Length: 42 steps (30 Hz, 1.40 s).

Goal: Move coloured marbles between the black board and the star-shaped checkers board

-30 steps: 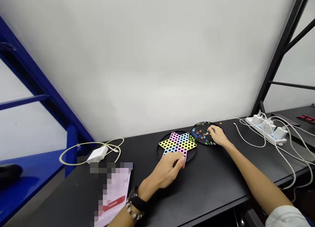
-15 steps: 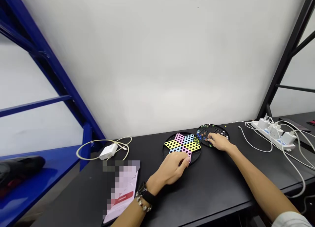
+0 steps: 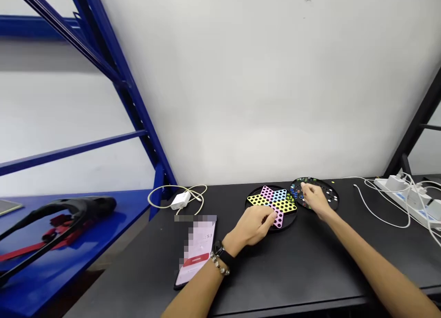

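A star-shaped Chinese checkers board (image 3: pixel 287 206) in pink, yellow and blue, full of holes, lies in a round black tray (image 3: pixel 248 213). My left hand (image 3: pixel 255 224) is closed over its near left side, covering part of the star; the curled fingers are mostly hidden, and what they hold, if anything, does not show. To the right, a second round black tray (image 3: pixel 322 188) contains loose marbles (image 3: pixel 295 190) of several colours. Just above that tray, my right hand (image 3: pixel 315 199) has its fingertips pinched together. Anything between them is too small to make out.
A phone (image 3: pixel 198 251) with a lit screen lies left of my left forearm. Behind it is a white charger (image 3: pixel 181 200) with a looped cable. A power strip (image 3: pixel 406 199) with plugs and white cables sits at the right. The wall (image 3: pixel 258 102) rises behind the table.
My right hand has lifted from among the marbles, its fingers now pinched above the tray. My left hand stays by the board. The whole view has shifted, so things appear farther right.
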{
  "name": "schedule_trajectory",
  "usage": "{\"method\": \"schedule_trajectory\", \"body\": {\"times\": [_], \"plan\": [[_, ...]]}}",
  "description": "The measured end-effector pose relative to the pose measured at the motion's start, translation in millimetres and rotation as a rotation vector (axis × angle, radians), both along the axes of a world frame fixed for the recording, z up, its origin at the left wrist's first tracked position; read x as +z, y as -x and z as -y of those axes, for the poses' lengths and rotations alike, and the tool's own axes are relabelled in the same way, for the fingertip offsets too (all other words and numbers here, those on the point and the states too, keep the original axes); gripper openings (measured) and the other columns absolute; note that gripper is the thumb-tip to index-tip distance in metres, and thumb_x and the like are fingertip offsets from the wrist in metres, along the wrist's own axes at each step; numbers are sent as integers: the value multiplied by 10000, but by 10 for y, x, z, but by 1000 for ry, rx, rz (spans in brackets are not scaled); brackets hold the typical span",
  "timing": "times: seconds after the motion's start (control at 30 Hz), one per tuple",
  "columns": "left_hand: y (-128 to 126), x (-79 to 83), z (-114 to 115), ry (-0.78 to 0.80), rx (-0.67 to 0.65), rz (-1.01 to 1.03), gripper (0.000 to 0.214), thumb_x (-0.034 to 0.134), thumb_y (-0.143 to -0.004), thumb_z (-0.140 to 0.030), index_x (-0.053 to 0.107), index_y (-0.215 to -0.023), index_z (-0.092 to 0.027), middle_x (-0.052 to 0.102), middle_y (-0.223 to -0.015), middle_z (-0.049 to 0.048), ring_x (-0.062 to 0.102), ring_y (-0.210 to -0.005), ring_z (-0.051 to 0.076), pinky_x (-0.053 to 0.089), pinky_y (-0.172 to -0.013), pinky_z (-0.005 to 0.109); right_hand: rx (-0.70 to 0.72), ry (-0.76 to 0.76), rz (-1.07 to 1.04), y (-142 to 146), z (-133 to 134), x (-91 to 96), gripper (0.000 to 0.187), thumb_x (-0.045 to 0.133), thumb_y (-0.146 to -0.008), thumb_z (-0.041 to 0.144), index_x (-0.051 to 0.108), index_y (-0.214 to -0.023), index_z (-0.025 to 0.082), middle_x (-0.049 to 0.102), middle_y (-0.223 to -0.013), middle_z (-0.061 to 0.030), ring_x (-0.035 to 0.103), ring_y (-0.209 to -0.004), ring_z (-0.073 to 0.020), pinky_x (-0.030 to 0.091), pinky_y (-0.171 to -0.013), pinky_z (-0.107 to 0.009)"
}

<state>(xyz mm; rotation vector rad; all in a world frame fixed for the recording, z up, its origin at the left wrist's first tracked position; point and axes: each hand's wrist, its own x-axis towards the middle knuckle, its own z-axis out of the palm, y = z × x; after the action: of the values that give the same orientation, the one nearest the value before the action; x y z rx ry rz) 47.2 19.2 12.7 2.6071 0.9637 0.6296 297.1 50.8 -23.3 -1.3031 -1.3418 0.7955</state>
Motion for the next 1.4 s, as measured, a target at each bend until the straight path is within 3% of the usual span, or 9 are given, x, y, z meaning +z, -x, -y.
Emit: {"method": "schedule_trajectory", "body": {"times": [0.1, 0.17, 0.3, 0.6, 1.0, 1.4], "plan": [[5, -33, -13, -22, 2, -4, 411, 308, -1002, -349, 508, -677, -196, 556, -678, -15, 468, -625, 135, 351, -647, 252, 87, -117, 498, 374, 51, -110, 494, 474, -909, 568, 440, -572, 208, 526, -591, -16, 484, -591, -151, 325, -571, -258], [3, -52, -13, -34, -7, -7, 406, 313, -1003, -340, 519, -685, -196, 567, -684, -15, 474, -629, 134, 352, -649, 252, 139, -141, 833, 532, 73, -147, 488, 399, -962, 514, 522, -603, 206, 619, -686, -48, 550, -668, -168, 329, -616, -262], [-7, -68, 0, -43, -14, -16, 400, 316, -1002, -324, 530, -690, -194, 576, -681, -11, 483, -630, 136, 362, -653, 253, 123, -136, 1073, 603, 80, -151, 480, 320, -1010, 430, 615, -706, 205, 680, -802, -70, 598, -726, -171, 322, -632, -265], [-3, -93, -7, -35, -3, -42, 397, 322, -1000, -321, 538, -693, -191, 584, -689, -10, 483, -634, 134, 368, -663, 258, 134, -227, 1084, 580, 94, -210, 282, 408, -984, 343, 584, -809, 210, 655, -811, -25, 571, -704, -150, 275, -610, -267], [11, -106, -12, -16, -18, -52, 434, 273, -1006, -361, 558, -725, -195, 608, -724, 2, 509, -667, 148, 365, -684, 265, 121, -225, 1040, 610, 108, -203, 315, 407, -989, 392, 600, -826, 204, 607, -865, -27, 532, -691, -125, 282, -607, -249], [14, -91, -19, 3, -45, -47, 433, 272, -1009, -379, 546, -728, -197, 599, -724, 2, 496, -663, 152, 362, -679, 275, 197, -324, 925, 635, 126, -194, 174, 437, -971, 325, 546, -904, 207, 560, -953, -38, 514, -852, -170, 381, -775, -302]]}}
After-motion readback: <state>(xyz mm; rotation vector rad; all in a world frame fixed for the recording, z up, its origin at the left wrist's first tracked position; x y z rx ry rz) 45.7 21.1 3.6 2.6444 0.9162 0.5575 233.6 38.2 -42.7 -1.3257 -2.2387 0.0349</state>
